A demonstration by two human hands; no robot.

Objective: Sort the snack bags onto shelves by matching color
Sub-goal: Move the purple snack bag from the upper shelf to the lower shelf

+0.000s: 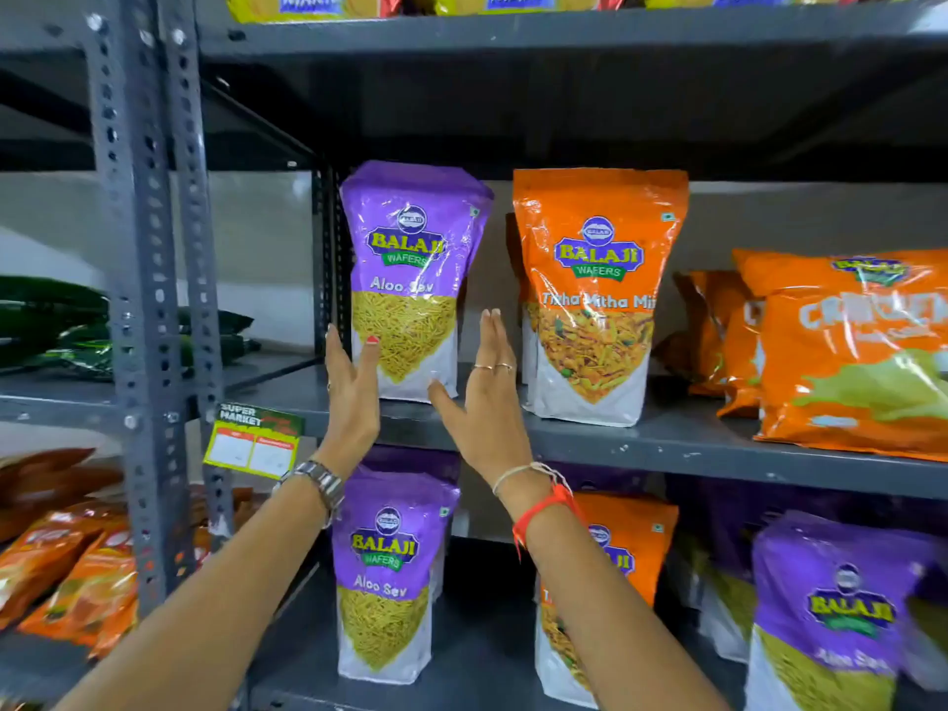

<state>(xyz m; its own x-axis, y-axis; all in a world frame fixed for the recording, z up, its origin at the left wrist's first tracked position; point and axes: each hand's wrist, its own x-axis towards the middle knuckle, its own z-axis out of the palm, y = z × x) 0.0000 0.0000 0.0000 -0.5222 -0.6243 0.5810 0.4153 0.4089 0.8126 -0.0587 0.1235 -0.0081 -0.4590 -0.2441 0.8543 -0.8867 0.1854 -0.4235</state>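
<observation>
Left hand (354, 397) and right hand (485, 397) flank the purple foil Aloo Sev pouch (410, 279), both flat and spread, fingers extended, neither closed on anything. Left thumb touches the pouch's lower left edge; right thumb reaches toward its base, palm just beside its right side. Whether the right palm actually presses the bag, cannot tell.

Pouch stands upright at the left end of the grey metal middle shelf (667, 443), top leaning slightly right. Just beside it stands the orange foil Tikha Mitha Mix pouch (595, 300), with orange pillow-style crisp bags (846, 351) further right. So this shelf reads mostly orange, and the purple one looks misplaced.

Lower shelf holds another purple Aloo Sev pouch (390, 582) and more purple bags (831, 618) at right, plus one orange pouch (631, 546) between.

Judgement: step is taking the purple pouch off this shelf. Close both palms evenly on the lower, filled half, not the slack top. Lift straight up and out, keeping clear of the orange neighbour so it does not topple. Foil is slick; squeeze gently.
</observation>
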